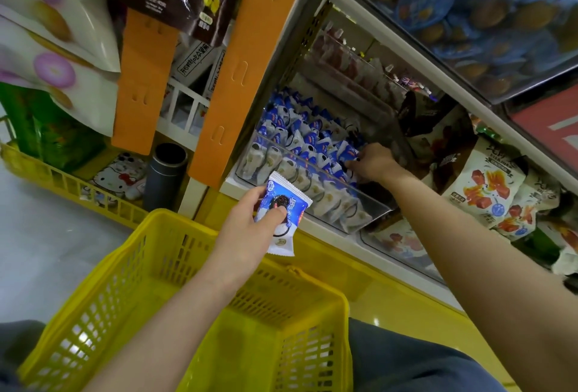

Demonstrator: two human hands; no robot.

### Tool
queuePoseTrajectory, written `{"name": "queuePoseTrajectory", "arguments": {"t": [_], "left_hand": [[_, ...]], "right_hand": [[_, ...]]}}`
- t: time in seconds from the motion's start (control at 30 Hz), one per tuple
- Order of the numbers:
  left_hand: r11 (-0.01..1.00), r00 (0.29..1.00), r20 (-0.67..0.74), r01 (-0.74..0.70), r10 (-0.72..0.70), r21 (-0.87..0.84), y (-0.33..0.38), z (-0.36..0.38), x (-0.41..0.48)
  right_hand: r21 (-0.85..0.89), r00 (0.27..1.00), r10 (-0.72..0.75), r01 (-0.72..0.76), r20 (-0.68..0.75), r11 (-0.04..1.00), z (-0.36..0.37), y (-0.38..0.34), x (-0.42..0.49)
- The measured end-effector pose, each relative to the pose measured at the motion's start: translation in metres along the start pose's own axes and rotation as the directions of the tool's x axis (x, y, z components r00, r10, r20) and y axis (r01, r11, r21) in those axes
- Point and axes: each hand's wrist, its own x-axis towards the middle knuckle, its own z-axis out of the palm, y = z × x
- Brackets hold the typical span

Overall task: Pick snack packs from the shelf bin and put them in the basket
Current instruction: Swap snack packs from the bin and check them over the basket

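- Down low in front of the person sits the yellow basket (125,282), mouth open upward. No pack shows on the part of its floor that I can see.
- Beyond its far rim, on the lower shelf, stands the clear shelf bin (281,147), crammed with rows of blue-and-white packs (300,135) set on edge.
- The right hand (372,163) reaches over the bin's front wall, fingers bent down among the packs at the right end. It may be pinching one, but I cannot tell whether it has hold of anything.
- The left hand (250,229) hovers by the basket's far rim, thumb pressed on the front and fingers behind, gripping one snack pack (287,204).
- That snack pack is out of the bin and in the air between bin and basket, not yet inside.
- As I judge it, one pack is on its way over and another is being picked.
- For the next move, the left hand should come over the open mouth and loosen its thumb so the pack drops in. The right needs a sure pinch on a single pack, since tight neighbours could lift along with it.
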Motion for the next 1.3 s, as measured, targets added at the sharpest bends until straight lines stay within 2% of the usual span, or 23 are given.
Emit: {"name": "queuePoseTrajectory", "arguments": {"t": [0.1, 0.17, 0.37, 0.43, 0.47, 0.53, 0.63, 0.7, 0.77, 0.83, 0.93, 1.1, 1.2, 1.3], "left_hand": [[1.0, 1.0, 0.0, -0.007, 0.007, -0.014, 0.002, 0.0, 0.001], [1.0, 1.0, -0.006, -0.004, 0.004, -0.013, 0.001, 0.0, 0.002], [1.0, 1.0, -0.013, -0.014, 0.014, 0.001, -0.003, 0.003, 0.005], [1.0, 1.0, -0.023, -0.015, 0.015, -0.002, -0.006, 0.003, 0.005], [1.0, 0.999, -0.027, -0.018, 0.018, -0.002, -0.007, 0.003, 0.005], [1.0, 0.999, -0.033, -0.023, 0.023, -0.006, -0.009, 0.003, 0.004], [0.999, 1.0, -0.02, -0.022, 0.021, -0.025, -0.015, 0.003, 0.002], [1.0, 1.0, 0.003, -0.003, 0.003, -0.016, -0.019, 0.004, 0.0], [1.0, 1.0, 0.021, 0.021, -0.021, -0.005, -0.025, 0.007, -0.002], [0.999, 0.998, 0.035, 0.047, -0.047, 0.011, -0.03, 0.01, -0.004], [0.996, 0.994, 0.079, 0.076, -0.08, 0.053, -0.039, 0.016, -0.01], [0.973, 0.982, 0.166, 0.045, -0.085, 0.226, -0.053, 0.017, -0.02], [0.933, 0.976, 0.201, 0.003, -0.08, 0.359, -0.062, 0.017, -0.021], [0.929, 0.982, 0.167, 0.021, -0.088, 0.369, -0.072, 0.019, -0.022]], "right_hand": [[0.23, 0.999, 0.028, -0.024, -0.014, 0.973, 0.009, -0.001, 0.005], [0.296, 0.999, 0.031, -0.04, 0.035, 0.954, 0.015, 0.002, 0.007], [0.295, 0.99, 0.011, -0.053, 0.144, 0.954, 0.014, 0.006, 0.007], [0.273, 0.992, -0.019, -0.017, 0.129, 0.962, 0.013, 0.004, 0.001], [0.259, 0.996, -0.053, 0.032, 0.074, 0.965, 0.013, 0.003, -0.002], [0.282, 0.979, -0.14, 0.177, -0.146, 0.943, 0.015, 0.003, -0.015], [0.381, 0.861, -0.268, 0.444, -0.433, 0.811, 0.017, 0.002, -0.059], [0.366, 0.777, -0.41, 0.6, -0.478, 0.712, 0.025, 0.007, -0.094], [0.341, 0.75, -0.509, 0.652, -0.423, 0.678, 0.041, 0.016, -0.123], [0.391, 0.806, -0.507, 0.592, -0.306, 0.704, 0.058, 0.025, -0.142], [0.584, 0.903, -0.426, 0.374, -0.053, 0.72, 0.079, 0.036, -0.156], [0.781, 0.937, -0.326, 0.113, 0.121, 0.614, 0.094, 0.05, -0.163], [0.802, 0.934, -0.26, -0.044, 0.244, 0.596, 0.104, 0.058, -0.166], [0.817, 0.925, -0.232, -0.123, 0.3, 0.564, 0.117, 0.063, -0.169]]}}
